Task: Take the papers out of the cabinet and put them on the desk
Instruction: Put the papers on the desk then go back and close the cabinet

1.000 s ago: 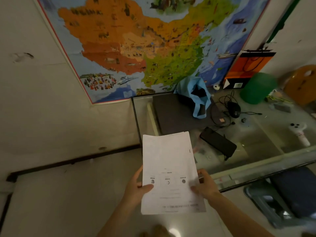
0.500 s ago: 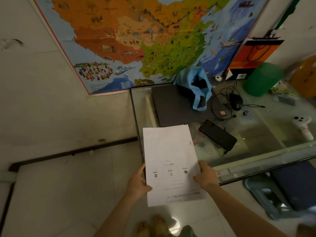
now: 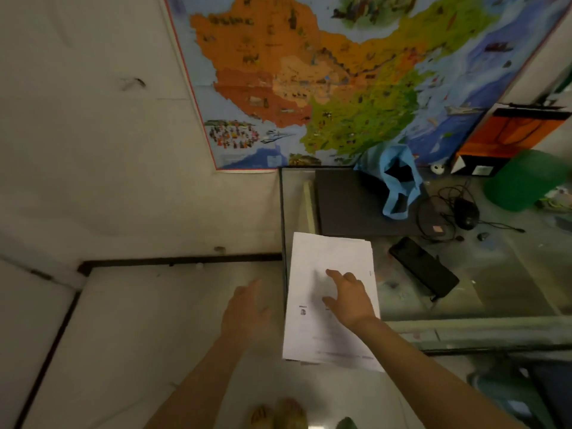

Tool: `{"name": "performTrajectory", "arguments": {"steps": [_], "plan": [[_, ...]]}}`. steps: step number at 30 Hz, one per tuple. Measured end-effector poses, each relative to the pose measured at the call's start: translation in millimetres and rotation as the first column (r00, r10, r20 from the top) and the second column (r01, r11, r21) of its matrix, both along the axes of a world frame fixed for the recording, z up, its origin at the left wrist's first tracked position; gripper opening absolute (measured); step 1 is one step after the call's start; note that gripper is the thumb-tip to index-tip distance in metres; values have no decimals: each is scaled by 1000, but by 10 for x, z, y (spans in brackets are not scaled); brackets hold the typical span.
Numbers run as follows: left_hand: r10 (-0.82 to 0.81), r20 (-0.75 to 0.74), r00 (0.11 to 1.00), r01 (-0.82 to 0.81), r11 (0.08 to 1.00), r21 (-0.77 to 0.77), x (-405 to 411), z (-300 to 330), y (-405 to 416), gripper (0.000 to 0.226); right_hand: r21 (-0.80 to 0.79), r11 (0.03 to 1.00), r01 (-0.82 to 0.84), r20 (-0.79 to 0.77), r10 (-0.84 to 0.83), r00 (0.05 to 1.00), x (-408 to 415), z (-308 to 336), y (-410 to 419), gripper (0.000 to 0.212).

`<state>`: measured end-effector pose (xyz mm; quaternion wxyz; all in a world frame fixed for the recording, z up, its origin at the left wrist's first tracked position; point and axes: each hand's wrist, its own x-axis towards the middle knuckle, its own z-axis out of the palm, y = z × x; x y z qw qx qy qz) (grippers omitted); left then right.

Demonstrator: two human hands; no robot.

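A stack of white printed papers (image 3: 331, 258) lies on the front left corner of the glass-topped desk (image 3: 495, 274), its near end hanging over the desk's front edge. My right hand (image 3: 349, 297) rests flat on top of the stack with fingers spread. My left hand (image 3: 246, 311) hovers open to the left of the papers, off the desk, touching nothing. The cabinet is not in view.
On the desk are a dark laptop (image 3: 349, 205), a blue cloth bag (image 3: 396, 178), a black phone (image 3: 424, 267), a mouse with tangled cable (image 3: 465, 212), a green container (image 3: 529, 181) and an orange bag (image 3: 510, 134). A colourful map (image 3: 340, 72) hangs on the wall.
The papers went from being held in both hands in the air to lying on the desk corner. My left hand let go and moved left; my right hand shifted onto the top sheet.
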<state>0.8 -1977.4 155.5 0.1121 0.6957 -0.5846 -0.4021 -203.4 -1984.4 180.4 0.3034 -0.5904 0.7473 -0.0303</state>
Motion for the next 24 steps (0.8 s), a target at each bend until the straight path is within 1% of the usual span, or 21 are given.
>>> {"name": "performTrajectory", "arguments": {"steps": [2, 5, 8, 10, 14, 18, 22, 24], "plan": [[102, 17, 995, -101, 993, -60, 193, 94, 78, 68, -35, 995, -96, 13, 97, 995, 230, 80, -45, 57], [260, 57, 964, -250, 959, -133, 512, 266, 215, 65, -96, 967, -236, 28, 239, 971, 586, 194, -93, 56], [441, 102, 892, -412, 884, -221, 900, 480, 514, 61, -165, 900, -404, 26, 414, 910, 1017, 350, -54, 54], [514, 137, 847, -465, 840, -279, 1122, 587, 728, 58, -179, 858, -482, 16, 492, 870, 1259, 437, -12, 54], [701, 141, 699, -614, 689, -385, 1650, 850, 1469, 57, -246, 694, -676, -50, 688, 724, 1914, 660, 306, 55], [846, 132, 517, -720, 513, -468, 2041, 1107, 2458, 55, -317, 481, -817, -117, 835, 537, 2554, 919, 877, 54], [935, 95, 343, -787, 341, -514, 2245, 1289, 3535, 54, -369, 286, -885, -130, 926, 353, 3053, 1132, 1635, 54], [960, 108, 260, -802, 277, -529, 2275, 1382, 4092, 53, -401, 194, -895, -129, 956, 265, 3253, 1220, 2073, 54]]}}
